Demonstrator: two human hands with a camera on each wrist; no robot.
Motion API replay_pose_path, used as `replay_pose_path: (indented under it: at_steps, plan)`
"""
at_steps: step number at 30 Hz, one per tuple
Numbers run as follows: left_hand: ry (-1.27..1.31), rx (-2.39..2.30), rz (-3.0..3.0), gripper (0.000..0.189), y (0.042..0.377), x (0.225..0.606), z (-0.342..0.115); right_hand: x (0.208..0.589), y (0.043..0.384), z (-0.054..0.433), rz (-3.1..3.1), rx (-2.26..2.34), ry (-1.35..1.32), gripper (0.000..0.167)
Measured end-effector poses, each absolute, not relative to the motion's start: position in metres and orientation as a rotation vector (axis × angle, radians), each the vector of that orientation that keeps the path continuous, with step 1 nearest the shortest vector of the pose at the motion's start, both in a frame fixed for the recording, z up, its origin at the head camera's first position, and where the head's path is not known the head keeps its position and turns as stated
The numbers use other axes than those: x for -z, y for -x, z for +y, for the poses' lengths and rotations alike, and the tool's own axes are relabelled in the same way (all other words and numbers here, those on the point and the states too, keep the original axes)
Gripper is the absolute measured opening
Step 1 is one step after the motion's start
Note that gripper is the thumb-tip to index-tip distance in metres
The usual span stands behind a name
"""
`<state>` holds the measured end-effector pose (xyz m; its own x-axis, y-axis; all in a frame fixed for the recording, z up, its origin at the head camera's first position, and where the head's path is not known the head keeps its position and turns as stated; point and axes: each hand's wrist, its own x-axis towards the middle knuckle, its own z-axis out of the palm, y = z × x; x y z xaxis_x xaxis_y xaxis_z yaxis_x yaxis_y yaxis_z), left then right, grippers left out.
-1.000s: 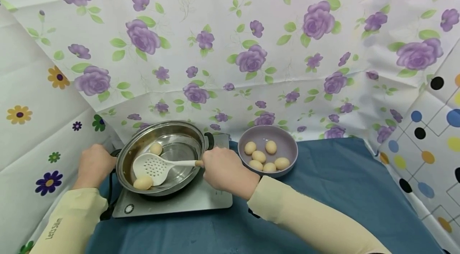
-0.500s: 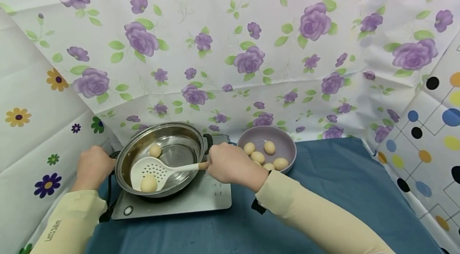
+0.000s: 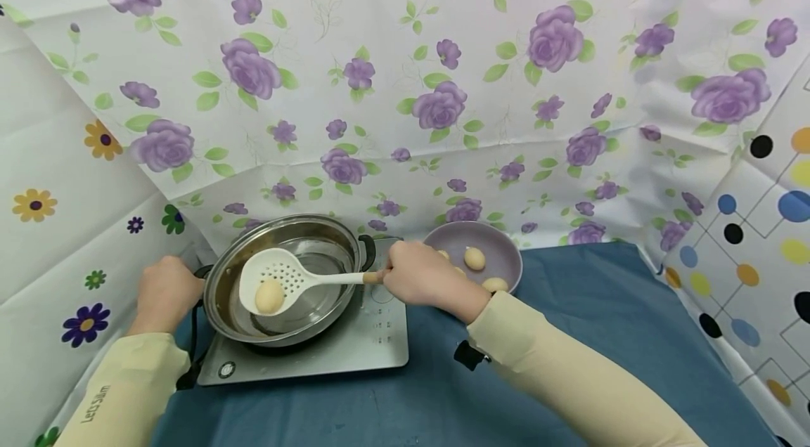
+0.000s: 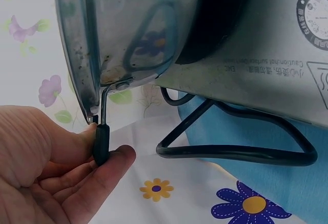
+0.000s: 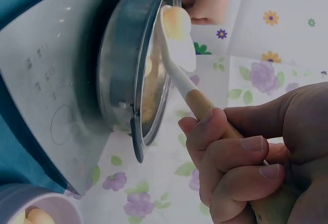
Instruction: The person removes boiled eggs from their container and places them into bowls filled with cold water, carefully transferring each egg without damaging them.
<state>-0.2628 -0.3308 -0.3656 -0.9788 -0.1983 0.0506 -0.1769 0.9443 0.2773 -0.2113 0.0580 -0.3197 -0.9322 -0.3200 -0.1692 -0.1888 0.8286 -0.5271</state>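
Note:
A white slotted skimmer (image 3: 286,277) with a wooden handle (image 5: 201,103) is gripped by my right hand (image 3: 430,278), fingers wrapped round the wood. One egg (image 3: 269,296) lies on its perforated head, which hangs over the steel pot (image 3: 221,320). Another egg (image 5: 148,66) shows inside the pot in the right wrist view; the skimmer hides it from the head view. At the pot's left side my left hand (image 4: 61,167) pinches the black side handle (image 4: 101,143) between thumb and fingers.
Beneath the pot is a flat silver induction cooker (image 3: 316,359) on a blue cloth (image 3: 569,355). A purple-grey bowl (image 3: 509,257) with several eggs stands right of it, partly behind my right hand. Flowered sheets (image 3: 380,25) hang behind and at the left. A black cable runs near the cooker's left edge.
The egg near the pot's front wall has come onto the skimmer's head. My right hand has lifted the skimmer and drawn it rightward. My left hand stays at the pot handle.

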Motion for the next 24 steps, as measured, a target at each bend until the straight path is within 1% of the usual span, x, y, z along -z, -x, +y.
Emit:
replay_pose_path:
  at_steps: [10,16,24]
  plan:
    - [-0.282,0.425,-3.025,0.036,0.264,0.367,-0.333,0.318,0.214,0.075,2.766,0.843,0.327,0.029]
    - [-0.286,0.420,-3.023,0.037,0.265,0.367,-0.333,0.316,0.212,0.082,2.766,0.826,0.284,0.033]
    - [-0.298,0.431,-3.036,0.036,0.265,0.366,-0.332,0.317,0.210,0.087,2.826,0.736,0.212,0.025]
